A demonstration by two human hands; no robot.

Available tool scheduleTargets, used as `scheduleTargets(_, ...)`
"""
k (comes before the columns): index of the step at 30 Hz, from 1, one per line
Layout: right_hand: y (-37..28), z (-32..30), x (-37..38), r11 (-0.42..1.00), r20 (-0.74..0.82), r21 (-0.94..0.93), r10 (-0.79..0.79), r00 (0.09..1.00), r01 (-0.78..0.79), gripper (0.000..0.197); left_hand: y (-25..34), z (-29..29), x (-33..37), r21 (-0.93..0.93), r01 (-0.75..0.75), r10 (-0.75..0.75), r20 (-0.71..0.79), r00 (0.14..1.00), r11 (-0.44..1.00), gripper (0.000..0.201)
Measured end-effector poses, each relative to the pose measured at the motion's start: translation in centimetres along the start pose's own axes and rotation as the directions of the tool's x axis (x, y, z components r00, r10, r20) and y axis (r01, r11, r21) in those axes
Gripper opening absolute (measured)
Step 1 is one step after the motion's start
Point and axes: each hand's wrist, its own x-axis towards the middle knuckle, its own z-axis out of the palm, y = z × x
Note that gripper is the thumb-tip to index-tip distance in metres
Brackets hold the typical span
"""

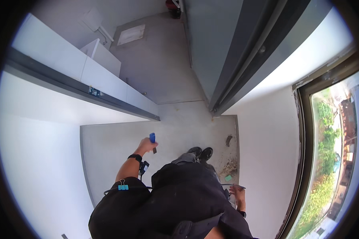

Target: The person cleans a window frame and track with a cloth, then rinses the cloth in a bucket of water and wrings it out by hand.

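Observation:
My left hand point(147, 145) is closed around a blue-handled tool point(152, 138), held out over the grey floor point(179, 127). A short dark end of the tool sticks out below the fist; its exact kind is too small to make out. My right hand point(238, 194) hangs low by my right side, its fingers loosely apart with nothing visible in them. A thin black cable point(237, 186) passes right beside those fingers. On my left sleeve sits a blue binder clip point(123, 186).
Ahead is a doorway between a grey left frame point(119, 104) and a grey right frame point(243, 75). Dirt point(229, 166), a green piece point(228, 178) and a dark curved piece point(229, 140) lie along the right wall. A dark-framed window point(305, 103) stands at the right.

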Motion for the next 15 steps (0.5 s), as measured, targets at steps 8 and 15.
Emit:
scheduleTargets(8, -9.6, -2.3, 7.5, 0.993, -0.014, -0.098, -0.061, 0.998, 0.06, 0.031, -4.1, 2.6, -6.2, -0.07, 0.192, -0.187, 0.067, 0.98, 0.979, 0.045)
scheduleTargets(15, -16.7, 2.7, 10.7, 0.955, 0.14, -0.286, -0.044, 0.989, 0.083, 0.028, 0.5, 0.2, -1.2, -0.26, -0.014, 0.006, -0.033, 0.999, 0.965, 0.054)
